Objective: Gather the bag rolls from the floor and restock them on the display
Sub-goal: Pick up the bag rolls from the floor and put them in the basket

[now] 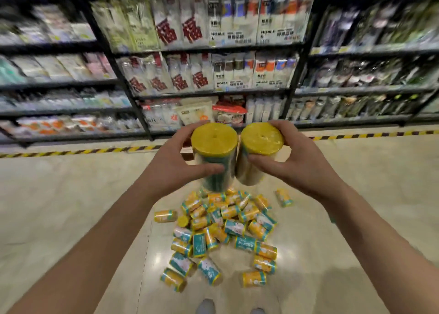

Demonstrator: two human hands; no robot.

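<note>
Bag rolls [223, 228], film-wrapped cylinders, lie heaped on the glossy floor [59, 206]. Left hand [173, 168] grips the left roll [213, 140], right hand [301, 164] the right roll [261, 138]; both are yellow-ended.

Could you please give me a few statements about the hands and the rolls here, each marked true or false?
1. The left hand grips the left roll. True.
2. The right hand is empty. False: it grips the right roll.
3. A pile of rolls lies on the floor. True.
4. The held rolls' top ends are red. False: they are yellow.
</note>
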